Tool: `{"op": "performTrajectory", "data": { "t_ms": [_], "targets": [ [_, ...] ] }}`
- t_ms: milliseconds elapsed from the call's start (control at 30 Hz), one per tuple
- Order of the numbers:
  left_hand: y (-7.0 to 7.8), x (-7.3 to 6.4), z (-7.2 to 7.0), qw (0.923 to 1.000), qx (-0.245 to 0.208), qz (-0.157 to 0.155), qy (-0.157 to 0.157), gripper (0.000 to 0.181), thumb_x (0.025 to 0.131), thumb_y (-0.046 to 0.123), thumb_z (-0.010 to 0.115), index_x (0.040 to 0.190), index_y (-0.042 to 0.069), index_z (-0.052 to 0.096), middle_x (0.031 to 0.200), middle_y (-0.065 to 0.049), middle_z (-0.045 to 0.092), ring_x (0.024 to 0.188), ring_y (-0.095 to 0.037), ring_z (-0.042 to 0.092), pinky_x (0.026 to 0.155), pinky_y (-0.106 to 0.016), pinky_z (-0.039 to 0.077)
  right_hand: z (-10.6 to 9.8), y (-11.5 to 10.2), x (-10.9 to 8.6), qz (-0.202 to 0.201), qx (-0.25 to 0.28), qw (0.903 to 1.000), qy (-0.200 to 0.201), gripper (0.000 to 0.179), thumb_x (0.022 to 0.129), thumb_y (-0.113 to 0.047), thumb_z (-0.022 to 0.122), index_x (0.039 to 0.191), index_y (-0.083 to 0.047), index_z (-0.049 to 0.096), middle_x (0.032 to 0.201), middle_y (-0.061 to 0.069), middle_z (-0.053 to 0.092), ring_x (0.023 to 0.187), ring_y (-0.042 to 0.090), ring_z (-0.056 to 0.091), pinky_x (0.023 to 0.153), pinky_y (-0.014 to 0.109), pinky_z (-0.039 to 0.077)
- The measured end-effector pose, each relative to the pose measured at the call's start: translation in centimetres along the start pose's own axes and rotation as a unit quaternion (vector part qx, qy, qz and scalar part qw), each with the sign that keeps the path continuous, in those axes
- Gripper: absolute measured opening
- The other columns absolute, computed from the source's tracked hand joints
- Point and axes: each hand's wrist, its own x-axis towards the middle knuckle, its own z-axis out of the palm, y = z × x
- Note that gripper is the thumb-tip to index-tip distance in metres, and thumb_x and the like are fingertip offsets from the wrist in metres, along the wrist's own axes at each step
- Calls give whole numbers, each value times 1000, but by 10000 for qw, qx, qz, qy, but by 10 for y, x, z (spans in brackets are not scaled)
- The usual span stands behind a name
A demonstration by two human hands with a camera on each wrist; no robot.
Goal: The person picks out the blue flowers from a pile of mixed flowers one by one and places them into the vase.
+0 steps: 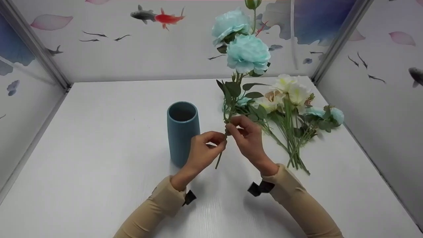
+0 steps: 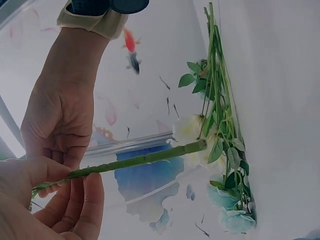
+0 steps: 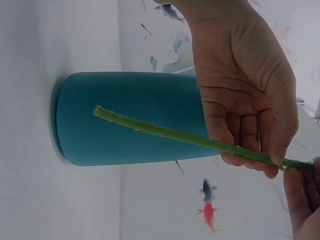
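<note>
Both hands pinch the green stem of an upright artificial flower [image 1: 248, 54] with pale turquoise blooms and dark leaves. The left hand [image 1: 206, 148] grips the stem [image 1: 218, 161] lower down, between thumb and fingers. Just above it, the right hand [image 1: 248, 138] pinches the same stem below the leaves. The bare cut end of the stem points down and hangs free of the table; in the right wrist view it passes in front of the vase [image 3: 130, 90]. That tall blue vase [image 1: 182, 138] stands upright just beyond the left hand, its mouth facing up.
To the right lies a bunch of artificial flowers [image 1: 290, 129], cream and turquoise, stems toward the person. The white table [image 1: 99, 148] is bordered by printed panels [image 1: 185, 56] with fish and petals. Black wrist cameras [image 1: 259, 188] sit by the sleeves.
</note>
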Motion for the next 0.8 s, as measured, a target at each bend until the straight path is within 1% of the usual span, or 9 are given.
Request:
{"op": "performTrajectory", "data": {
  "t_ms": [167,233,300,433,533,633,800],
  "targets": [
    [0,0,-2,9970,-491,-558,-221,16,84,3,66,98,-2,71,89,-13,70,77,-24,65,65,-27,53,-1,0,-1,45,17,10000,9,5,86,13,56,88,10,59,75,16,58,67,11,61,63,25,54],
    [0,1,-2,9948,-656,-718,-305,16,85,3,65,99,-2,70,90,-14,70,77,-22,64,66,-28,54,-1,-1,-1,38,27,10000,2,4,86,12,56,88,11,59,75,16,58,68,11,61,63,25,54],
    [1,1,-1,9932,-753,-811,-359,16,85,3,65,98,-3,70,89,-14,69,76,-20,64,68,-28,54,0,-1,0,20,60,10000,-7,4,86,12,56,88,11,59,75,16,58,68,11,61,63,25,54],
    [2,0,-1,9935,-760,-765,-358,15,85,2,64,97,-4,69,87,-14,69,75,-19,64,67,-30,55,0,-2,0,47,115,9999,29,4,86,12,57,88,11,60,75,14,59,67,10,62,63,25,54],
    [4,0,-1,9951,-634,-681,-326,14,85,2,64,97,-4,69,85,-13,69,73,-19,64,65,-29,55,0,-2,-1,127,181,9997,137,5,85,13,58,88,12,61,76,11,61,68,10,63,64,26,54],
    [6,0,-2,9958,-529,-676,-310,14,85,2,64,96,-3,70,83,-12,68,70,-19,64,64,-29,55,-1,-2,-1,185,269,9992,214,7,85,11,59,90,13,62,79,8,63,70,10,63,65,27,54],
    [6,1,-4,9960,-548,-662,-235,12,85,2,64,95,-3,69,81,-14,67,69,-21,63,64,-29,55,-7,-1,-3,226,361,9988,230,13,86,9,60,96,14,63,85,12,65,72,13,64,67,28,54]
  ]
}}
